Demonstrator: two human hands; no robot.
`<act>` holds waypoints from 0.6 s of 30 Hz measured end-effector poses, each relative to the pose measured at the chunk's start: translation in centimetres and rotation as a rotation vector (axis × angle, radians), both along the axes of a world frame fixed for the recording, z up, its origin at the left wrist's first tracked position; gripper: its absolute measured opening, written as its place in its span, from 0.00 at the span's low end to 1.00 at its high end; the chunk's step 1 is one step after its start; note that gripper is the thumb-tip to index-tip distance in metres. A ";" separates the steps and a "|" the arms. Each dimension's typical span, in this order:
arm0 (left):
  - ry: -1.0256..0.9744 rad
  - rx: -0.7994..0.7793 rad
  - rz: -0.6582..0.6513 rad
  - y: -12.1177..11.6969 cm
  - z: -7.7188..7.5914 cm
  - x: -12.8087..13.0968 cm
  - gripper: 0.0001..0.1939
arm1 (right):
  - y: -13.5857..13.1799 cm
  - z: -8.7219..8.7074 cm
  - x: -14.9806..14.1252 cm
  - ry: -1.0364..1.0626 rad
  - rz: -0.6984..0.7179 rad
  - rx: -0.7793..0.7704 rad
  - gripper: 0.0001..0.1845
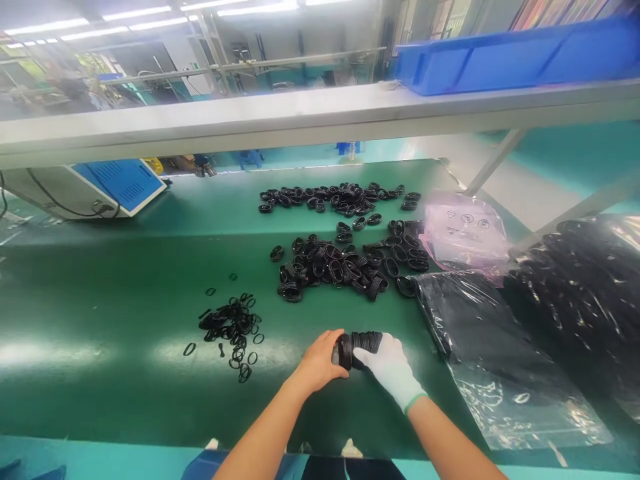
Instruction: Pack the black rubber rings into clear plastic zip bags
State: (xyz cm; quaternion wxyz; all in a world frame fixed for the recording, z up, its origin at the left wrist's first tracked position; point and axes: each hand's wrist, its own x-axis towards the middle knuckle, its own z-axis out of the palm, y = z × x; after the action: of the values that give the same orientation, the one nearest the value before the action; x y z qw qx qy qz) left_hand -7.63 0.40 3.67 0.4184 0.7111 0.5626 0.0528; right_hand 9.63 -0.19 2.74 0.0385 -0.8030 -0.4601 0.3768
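My bare left hand (324, 360) is closed around the left end of a row of black ribbed rings (345, 352), low over the green table near its front. Around the right part of that row, a stack of black ribbed pieces (367, 341), curls my right hand (391, 370) in a white glove. The two parts lie end to end; the palms hide their undersides. Beyond the hands spreads a heap of black oval ribbed rings (335, 263). To the left lies a loose pile of thin black bands (233, 323).
More black rings (345, 197) lie farther back. On the right are a pinkish plastic bag (465, 230), a clear bag with black contents (500, 340) and a dark bagged heap (585, 287). A shelf (250, 120) crosses above, bearing a blue bin (515, 63). A blue-and-white machine (120, 187) stands back left.
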 end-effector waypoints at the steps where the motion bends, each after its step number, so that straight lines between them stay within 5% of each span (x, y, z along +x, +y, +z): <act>1: -0.060 -0.012 0.011 0.2 -0.2 -0.2 0.42 | 0.0 0.0 0.0 0.001 0.000 0.000 0.32; 11: -0.126 0.046 -0.057 1.4 -3.2 -0.3 0.43 | -0.1 -0.5 -0.4 -0.007 -0.035 0.010 0.37; 14: -0.120 0.063 -0.073 1.4 -3.4 -0.6 0.44 | -0.1 -0.5 -1.1 -0.082 -0.066 0.023 0.49; 18: -0.097 0.047 -0.102 1.5 -3.1 -0.5 0.48 | -0.2 -0.6 -2.0 -0.118 -0.093 0.025 0.50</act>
State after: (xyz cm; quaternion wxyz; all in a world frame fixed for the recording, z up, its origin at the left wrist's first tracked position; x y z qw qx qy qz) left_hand -8.15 1.91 0.59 0.4305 0.7452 0.5031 0.0791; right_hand 7.64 -0.37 2.09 0.0386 -0.8438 -0.4284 0.3209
